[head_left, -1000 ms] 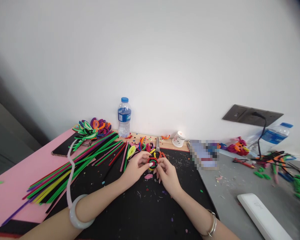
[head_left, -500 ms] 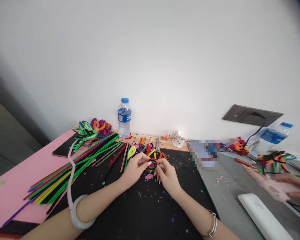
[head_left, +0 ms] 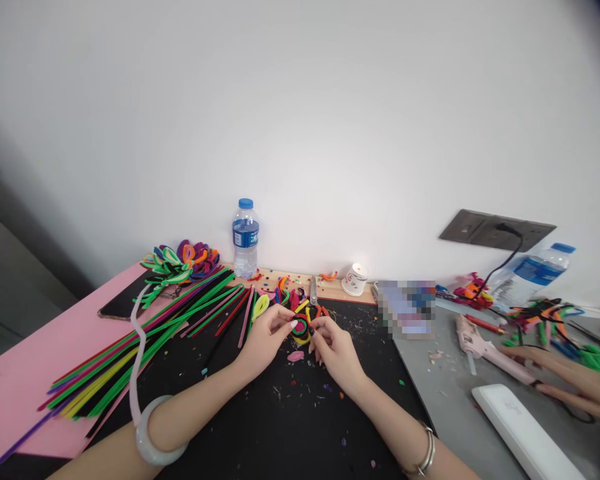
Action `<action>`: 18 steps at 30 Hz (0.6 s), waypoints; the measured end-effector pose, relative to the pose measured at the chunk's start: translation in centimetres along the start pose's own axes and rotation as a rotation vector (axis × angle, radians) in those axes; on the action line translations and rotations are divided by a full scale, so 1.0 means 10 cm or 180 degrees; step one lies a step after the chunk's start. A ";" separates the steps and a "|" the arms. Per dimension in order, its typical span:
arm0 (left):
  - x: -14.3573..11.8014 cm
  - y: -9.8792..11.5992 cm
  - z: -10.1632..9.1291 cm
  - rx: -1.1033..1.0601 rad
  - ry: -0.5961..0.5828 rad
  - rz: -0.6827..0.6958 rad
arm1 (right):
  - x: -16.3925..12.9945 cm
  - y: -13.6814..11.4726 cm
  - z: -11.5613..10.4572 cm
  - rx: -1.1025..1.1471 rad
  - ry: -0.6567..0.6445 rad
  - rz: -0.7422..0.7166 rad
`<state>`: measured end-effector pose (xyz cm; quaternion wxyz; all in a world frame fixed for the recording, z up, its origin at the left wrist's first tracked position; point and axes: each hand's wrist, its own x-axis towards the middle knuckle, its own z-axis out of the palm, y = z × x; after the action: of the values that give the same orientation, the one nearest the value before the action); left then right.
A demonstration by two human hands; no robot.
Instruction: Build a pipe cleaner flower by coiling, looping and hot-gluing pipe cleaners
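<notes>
both hands meet over the black mat (head_left: 280, 427), pinching one small coil of pipe cleaner (head_left: 300, 327) between them. the left hand (head_left: 265, 337) has its fingertips closed on the coil's left edge, and the right hand (head_left: 335, 350) has thumb and fingers closed on its right edge. the coil is wound in pink, green, red and black and is held just above the mat, near its far edge. a loose pink scrap (head_left: 296, 356) lies on the mat just below the coil. left of the hands, a spread of straight pipe cleaners (head_left: 145, 340) crosses the mat and the pink sheet (head_left: 25, 373). scissors (head_left: 313, 291) lie just beyond the coil, and a water bottle (head_left: 245, 238) stands by the wall. at the right another person's hand (head_left: 575, 387) reaches across the grey table (head_left: 445, 393), near a pink glue gun (head_left: 480, 345)
</notes>
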<state>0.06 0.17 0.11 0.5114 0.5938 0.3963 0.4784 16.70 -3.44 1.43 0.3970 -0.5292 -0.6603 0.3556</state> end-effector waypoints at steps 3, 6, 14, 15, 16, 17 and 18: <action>0.01 -0.02 -0.01 -0.0058 0.0073 -0.0044 | 0.07 -0.06 -0.20 -0.0696 0.0072 -0.0159; 0.01 -0.03 -0.01 -0.0101 0.0077 -0.0081 | 0.15 -0.11 -0.58 -0.1515 0.0121 -0.0132; 0.00 -0.02 0.00 -0.0083 0.0055 -0.0155 | -0.02 0.31 -2.23 -0.3503 0.1084 0.1215; 0.00 -0.02 0.01 -0.0059 0.0062 -0.0154 | -0.07 0.41 -2.41 -0.3511 0.1059 0.1351; 0.01 -0.03 0.01 -0.0040 0.0068 -0.0152 | -0.13 0.50 -2.57 -0.3446 0.1105 0.1504; 0.01 -0.03 0.01 -0.0035 0.0075 -0.0155 | -0.19 0.60 -2.69 -0.3359 0.1251 0.1611; 0.01 -0.03 0.01 -0.0043 0.0085 -0.0158 | -0.24 0.68 -2.79 -0.3330 0.1325 0.1666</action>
<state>0.18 0.29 -0.14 0.5217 0.5740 0.4144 0.4761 44.97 -3.17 7.10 0.1051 -0.8563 -0.5041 -0.0402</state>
